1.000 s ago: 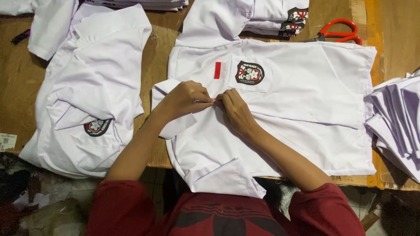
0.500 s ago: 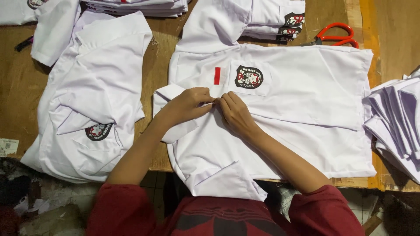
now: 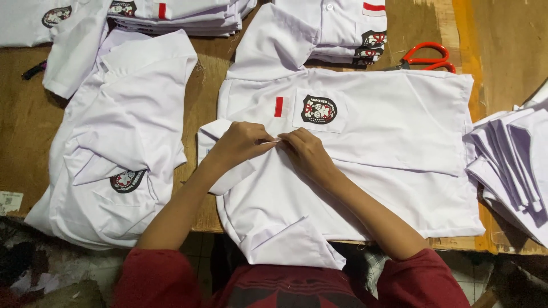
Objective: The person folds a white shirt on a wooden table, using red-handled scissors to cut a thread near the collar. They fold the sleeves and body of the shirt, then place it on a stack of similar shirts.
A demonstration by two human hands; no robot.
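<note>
Nearest the camera, the person's red sleeves [image 3: 171, 279] frame a white shirt [image 3: 365, 171] that lies spread flat across the tabletop [image 3: 211, 74], its lower edge hanging a little over the near rim; the left hand [image 3: 240, 145] and the right hand [image 3: 305, 154] meet at the shirt's front placket, each with fingers pressed together and pinching the cloth at one spot, fingertips touching; the shirt seems to be at the fastening stage, since its front lies closed and smooth toward the right while the near sleeve and collar end are loose and not yet folded, so folding appears to be left; a red stripe [image 3: 278, 106] and a dark badge [image 3: 318, 109] sit on the chest just beyond the hands; to the left lies a second white shirt [image 3: 108, 148], rumpled and unfolded, partly over the edge; to the right a fan of white cloth pieces [image 3: 511, 165] rests at the table's end; farther off, stacks of folded shirts [image 3: 188, 14] and red-handled scissors [image 3: 428, 57] lie on bare brown wood; the floor below is dim and cluttered.
</note>
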